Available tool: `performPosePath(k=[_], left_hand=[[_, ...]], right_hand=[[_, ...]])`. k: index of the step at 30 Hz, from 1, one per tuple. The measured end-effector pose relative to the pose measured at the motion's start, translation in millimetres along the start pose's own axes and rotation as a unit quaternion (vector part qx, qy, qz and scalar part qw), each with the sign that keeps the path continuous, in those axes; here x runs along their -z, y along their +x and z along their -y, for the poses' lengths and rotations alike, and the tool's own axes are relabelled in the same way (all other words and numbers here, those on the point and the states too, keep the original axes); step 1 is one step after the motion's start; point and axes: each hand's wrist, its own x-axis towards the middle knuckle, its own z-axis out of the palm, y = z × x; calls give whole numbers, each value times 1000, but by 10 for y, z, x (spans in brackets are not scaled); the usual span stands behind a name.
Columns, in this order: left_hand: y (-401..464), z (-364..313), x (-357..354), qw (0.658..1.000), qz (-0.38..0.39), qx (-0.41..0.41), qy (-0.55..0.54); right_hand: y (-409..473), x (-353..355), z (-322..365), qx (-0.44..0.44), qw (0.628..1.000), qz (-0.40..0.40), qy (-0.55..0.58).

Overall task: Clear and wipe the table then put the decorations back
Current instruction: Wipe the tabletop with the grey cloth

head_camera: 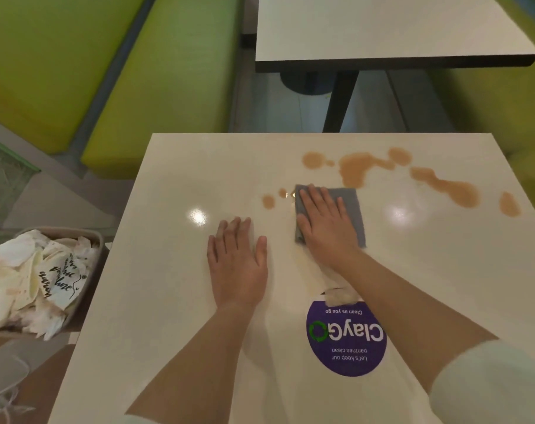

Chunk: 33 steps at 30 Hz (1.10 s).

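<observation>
We see the right hand (324, 221) pressing flat on the cloth (348, 209); spills (356, 171) lie just beyond, up-right; left hand (237, 261) flat, empty on the tabletop (174, 270).

On the table (168, 301) brown spills (356, 171) lie across the far right, just beyond the cloth (351, 209) under the right hand (324, 221) (the left hand (237, 264) lies flat beside it), leaving bare surface along the left edge and far left corner.
</observation>
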Motion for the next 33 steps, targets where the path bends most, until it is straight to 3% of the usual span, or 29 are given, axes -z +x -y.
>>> performPosePath(k=[2, 6, 8, 11, 14, 18, 20, 23, 26, 30, 33], left_hand=[[0, 0, -1, 1000, -2, -1, -7], [-6, 11, -10, 1000, -9, 4, -16], [-1, 9, -14, 1000, -15, 4, -17], [-6, 2, -19, 1000, -9, 8, -14], [15, 16, -46, 1000, 4, 9, 0], [14, 27, -72, 999, 28, -9, 26], [14, 21, -71, 999, 19, -6, 28], [3, 14, -70, 1000, 14, 4, 23], [14, 15, -71, 1000, 14, 6, 18], [29, 23, -68, 1000, 18, 3, 9], [17, 25, -60, 1000, 7, 3, -1]], right_hand=[[193, -11, 202, 13, 1000, 7, 13], [3, -39, 362, 157, 987, 23, 14], [-179, -27, 230, 188, 982, 20, 18], [-22, 34, 50, 98, 995, 9, 27], [166, 25, 292, 30, 999, 3, 32], [-160, -78, 520, 131, 990, 35, 24], [-234, -50, 326, 136, 990, 25, 32], [-52, -11, 74, 36, 999, 1, 27], [78, -25, 301, -34, 999, -22, 31], [-186, -102, 549, 131, 991, 24, 21], [-132, -58, 252, 119, 992, 6, 37]])
